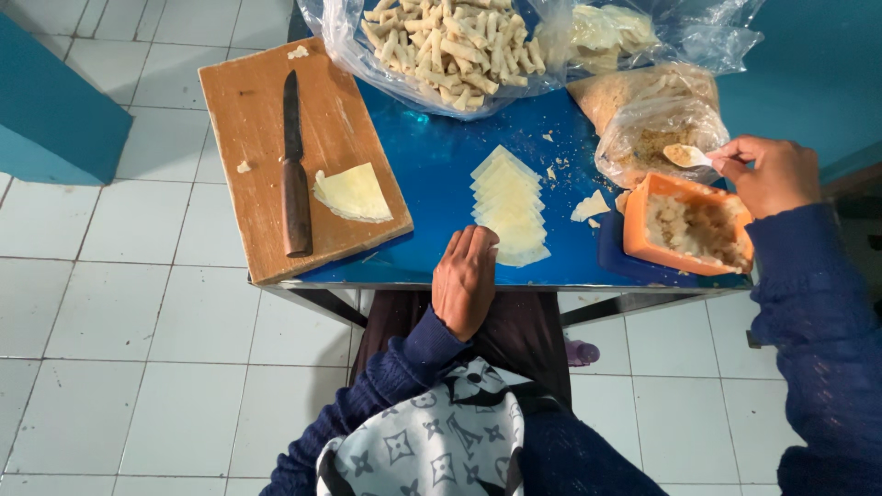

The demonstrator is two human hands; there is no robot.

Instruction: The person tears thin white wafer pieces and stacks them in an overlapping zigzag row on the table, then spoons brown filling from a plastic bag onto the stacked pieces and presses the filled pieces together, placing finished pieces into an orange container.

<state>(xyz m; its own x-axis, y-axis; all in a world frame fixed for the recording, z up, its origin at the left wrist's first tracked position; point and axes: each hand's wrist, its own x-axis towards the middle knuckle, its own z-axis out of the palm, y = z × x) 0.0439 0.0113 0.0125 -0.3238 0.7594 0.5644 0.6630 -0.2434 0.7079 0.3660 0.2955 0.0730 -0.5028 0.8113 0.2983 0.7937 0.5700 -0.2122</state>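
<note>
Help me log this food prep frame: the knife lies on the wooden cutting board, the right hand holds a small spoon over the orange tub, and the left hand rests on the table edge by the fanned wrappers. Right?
Nearly. In the head view the small spoon in the right hand is over the clear bag of crumbs, not the orange tub. The rest stands.

Dark blue knit sleeves, patterned cloth

2 long sleeves [808,303] of dark blue knit; a pale grey-blue cloth [432,441] with dark star and flower shapes.
</note>
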